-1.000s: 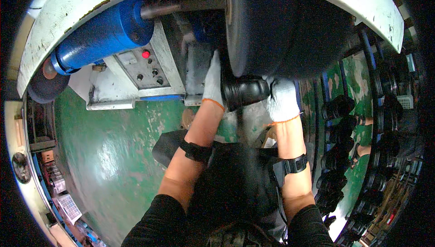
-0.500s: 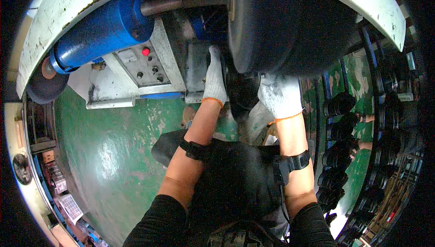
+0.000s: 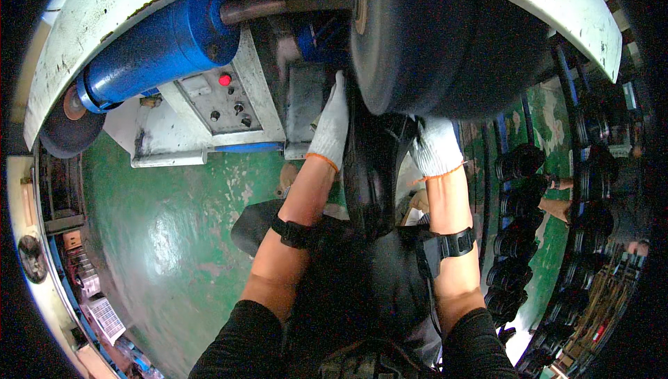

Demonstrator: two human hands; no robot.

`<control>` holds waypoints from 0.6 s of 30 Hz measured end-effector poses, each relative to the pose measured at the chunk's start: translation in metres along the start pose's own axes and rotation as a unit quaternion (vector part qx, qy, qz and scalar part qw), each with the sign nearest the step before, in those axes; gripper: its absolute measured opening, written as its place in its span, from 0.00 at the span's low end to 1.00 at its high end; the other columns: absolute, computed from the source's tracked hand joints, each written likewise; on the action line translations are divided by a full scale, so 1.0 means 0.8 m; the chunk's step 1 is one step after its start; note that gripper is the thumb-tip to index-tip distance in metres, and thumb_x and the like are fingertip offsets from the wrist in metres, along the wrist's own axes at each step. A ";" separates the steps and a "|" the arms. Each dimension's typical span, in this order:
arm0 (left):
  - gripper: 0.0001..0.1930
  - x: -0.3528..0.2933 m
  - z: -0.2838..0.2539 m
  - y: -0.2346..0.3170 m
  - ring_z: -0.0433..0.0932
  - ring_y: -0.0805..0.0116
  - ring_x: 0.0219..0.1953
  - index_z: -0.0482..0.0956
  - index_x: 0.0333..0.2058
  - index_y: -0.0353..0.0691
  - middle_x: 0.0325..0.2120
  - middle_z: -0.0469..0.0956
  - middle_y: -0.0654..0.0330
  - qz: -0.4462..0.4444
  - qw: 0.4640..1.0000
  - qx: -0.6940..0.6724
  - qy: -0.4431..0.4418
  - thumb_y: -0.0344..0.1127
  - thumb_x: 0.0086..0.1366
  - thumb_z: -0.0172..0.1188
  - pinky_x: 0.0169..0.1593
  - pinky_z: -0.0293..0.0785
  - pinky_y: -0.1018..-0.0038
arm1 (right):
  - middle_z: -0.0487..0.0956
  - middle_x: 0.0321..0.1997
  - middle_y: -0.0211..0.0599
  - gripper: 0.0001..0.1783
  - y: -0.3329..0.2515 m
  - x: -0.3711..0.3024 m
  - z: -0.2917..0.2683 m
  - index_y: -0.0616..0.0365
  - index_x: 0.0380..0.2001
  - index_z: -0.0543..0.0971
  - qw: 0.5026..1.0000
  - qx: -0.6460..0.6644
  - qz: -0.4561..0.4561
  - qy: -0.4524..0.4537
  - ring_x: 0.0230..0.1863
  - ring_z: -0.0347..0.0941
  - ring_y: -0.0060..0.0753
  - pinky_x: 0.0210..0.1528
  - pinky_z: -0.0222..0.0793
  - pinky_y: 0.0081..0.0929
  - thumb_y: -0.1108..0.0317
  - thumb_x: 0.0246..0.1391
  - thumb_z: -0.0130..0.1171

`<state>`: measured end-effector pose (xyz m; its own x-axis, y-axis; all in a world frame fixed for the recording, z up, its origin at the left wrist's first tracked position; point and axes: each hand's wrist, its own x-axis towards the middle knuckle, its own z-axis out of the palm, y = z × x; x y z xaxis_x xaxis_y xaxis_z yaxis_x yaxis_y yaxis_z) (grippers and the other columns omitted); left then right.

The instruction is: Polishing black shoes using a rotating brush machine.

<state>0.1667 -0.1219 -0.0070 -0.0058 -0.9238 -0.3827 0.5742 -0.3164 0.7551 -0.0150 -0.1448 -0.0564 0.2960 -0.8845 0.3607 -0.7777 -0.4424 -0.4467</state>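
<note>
A glossy black shoe (image 3: 372, 170) is held between my two hands, just below a large dark buffing wheel (image 3: 445, 45) whose surface is blurred. My left hand (image 3: 330, 125), in a white knit glove, lies along the shoe's left side with its fingers pointing away from me and the thumb hidden. On the right, my right hand (image 3: 437, 148), gloved alike and smudged grey, holds the other side; its fingertips are hidden behind the shoe and the wheel's lower edge. The shoe's far end is under the wheel, and whether they touch is unclear.
A shaft (image 3: 292, 6) joins the wheel to a blue motor housing (image 3: 160, 38). Below it sits a control panel (image 3: 223, 104) with a red button. A pale curved hood (image 3: 90, 34) arches over the machine. Racks of black shoes (image 3: 518, 201) stand at the right, with another person's arm (image 3: 557, 208) among them.
The shoe has turned, and more of its length now shows toward me. My left hand has tilted slightly right; my right hand has turned and shows less of its back.
</note>
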 end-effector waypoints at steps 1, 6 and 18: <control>0.35 -0.004 0.001 0.001 0.62 0.61 0.56 0.61 0.56 0.35 0.54 0.65 0.56 -0.008 1.000 -0.008 -0.011 0.61 0.63 0.40 0.58 0.58 0.72 | 0.70 0.52 0.48 0.19 0.000 0.000 0.000 0.62 0.49 0.69 1.000 0.025 0.010 0.007 0.53 0.65 0.44 0.57 0.59 0.34 0.74 0.53 0.42; 0.34 -0.018 0.007 0.000 0.61 0.60 0.57 0.61 0.56 0.35 0.54 0.64 0.54 -0.049 0.995 -0.047 -0.067 0.59 0.63 0.41 0.59 0.56 0.71 | 0.69 0.54 0.45 0.19 -0.001 0.000 -0.001 0.61 0.50 0.68 0.985 0.151 0.063 0.044 0.55 0.64 0.43 0.59 0.57 0.33 0.74 0.54 0.41; 0.27 0.017 -0.017 -0.048 0.73 0.55 0.45 0.61 0.54 0.35 0.49 0.69 0.49 0.396 0.827 0.339 -0.212 0.49 0.63 0.46 0.52 0.69 0.64 | 0.67 0.57 0.43 0.21 0.037 0.011 -0.008 0.61 0.53 0.66 0.718 0.631 0.271 0.114 0.58 0.61 0.40 0.62 0.53 0.33 0.73 0.55 0.41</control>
<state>0.1557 -0.1196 -0.0482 -0.2170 -0.8455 0.4880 -0.0537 0.5094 0.8588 -0.0390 -0.1650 -0.0608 -0.0712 -0.9938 -0.0854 0.4198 0.0478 -0.9064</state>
